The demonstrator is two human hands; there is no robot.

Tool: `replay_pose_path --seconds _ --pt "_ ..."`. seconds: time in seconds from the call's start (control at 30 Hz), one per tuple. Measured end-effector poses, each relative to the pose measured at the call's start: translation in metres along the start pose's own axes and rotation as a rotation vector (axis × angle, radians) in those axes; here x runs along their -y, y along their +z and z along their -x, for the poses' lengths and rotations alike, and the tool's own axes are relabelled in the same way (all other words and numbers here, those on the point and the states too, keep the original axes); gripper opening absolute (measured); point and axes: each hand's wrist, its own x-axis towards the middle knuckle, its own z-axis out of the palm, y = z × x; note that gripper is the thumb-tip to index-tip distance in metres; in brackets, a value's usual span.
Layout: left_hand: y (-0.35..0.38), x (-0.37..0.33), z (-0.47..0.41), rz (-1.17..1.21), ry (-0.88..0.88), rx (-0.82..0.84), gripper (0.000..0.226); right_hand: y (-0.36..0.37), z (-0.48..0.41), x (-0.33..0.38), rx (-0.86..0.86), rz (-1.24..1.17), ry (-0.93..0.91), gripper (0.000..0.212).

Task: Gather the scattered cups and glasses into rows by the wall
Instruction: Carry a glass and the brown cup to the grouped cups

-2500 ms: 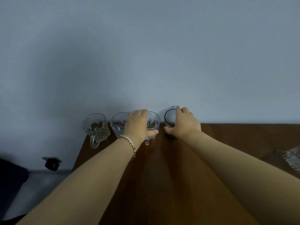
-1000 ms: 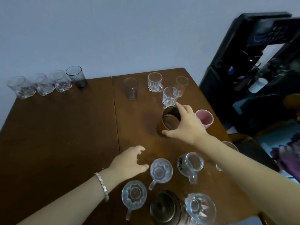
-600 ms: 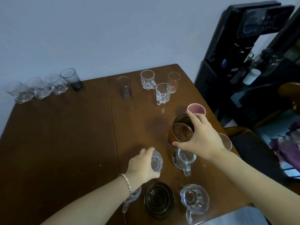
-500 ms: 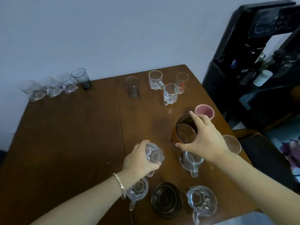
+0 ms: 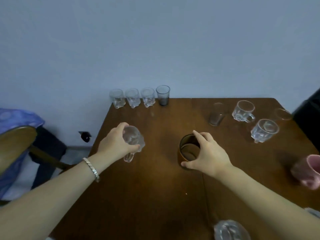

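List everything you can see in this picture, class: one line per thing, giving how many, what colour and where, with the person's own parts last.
row of glasses: four, three clear and one smoky grey, far left table edge by the wall
clear glass mug: one, in the left hand's grip
amber cup: one, brown, mid-table, in the right hand's grip
scattered glassware: five clear or smoky pieces, far right part of the table
pink cup: one, right edge
blurred clear glass: one, bottom edge
table: one, dark brown wood
wall: pale blue-grey
chair: one, wooden, left
bracelet: one, silver, left wrist
left hand: one
right hand: one
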Motion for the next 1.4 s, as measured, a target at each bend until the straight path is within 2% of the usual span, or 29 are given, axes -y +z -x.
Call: replay_pose_path --seconds 0.17,0.33,0.67,0.77,1.0,1.07,1.2,1.27,1.4 --pt "-0.038 0.094 -0.061 0.053 -0.118 -0.044 0.075 0.046 -0.065 0.081 0.052 -0.062 0.051 0.111" --pt "-0.048 0.140 -0.129 -0.001 -0.145 0.007 0.077 0.083 -0.119 0.127 0.080 -0.081 0.121 0.112" --pt "-0.009 0.146 -0.249 -0.051 -0.048 0.103 0.089 0.118 -0.220 0.161 0.082 0.034 0.157 0.113" --pt "0.003 0.156 -0.265 -0.049 -0.032 0.134 0.093 0.123 -0.259 0.171 0.063 0.079 0.131 0.111" --pt "0.011 0.171 -0.280 0.025 -0.001 0.077 0.096 0.138 -0.325 0.192 0.053 0.111 0.104 0.102" --pt "0.013 0.171 -0.281 0.025 0.010 0.063 0.095 0.143 -0.327 0.193 0.024 0.094 0.108 0.106" --pt "0.010 0.165 -0.273 -0.002 0.008 0.102 0.099 0.146 -0.303 0.185 0.021 -0.001 0.150 0.128" --pt "0.007 0.164 -0.266 -0.024 -0.033 0.089 0.099 0.145 -0.287 0.177 0.104 0.016 0.172 0.115" --pt "0.001 0.137 -0.220 -0.204 0.101 -0.064 0.063 0.129 -0.220 0.136 0.331 0.091 0.280 0.053"
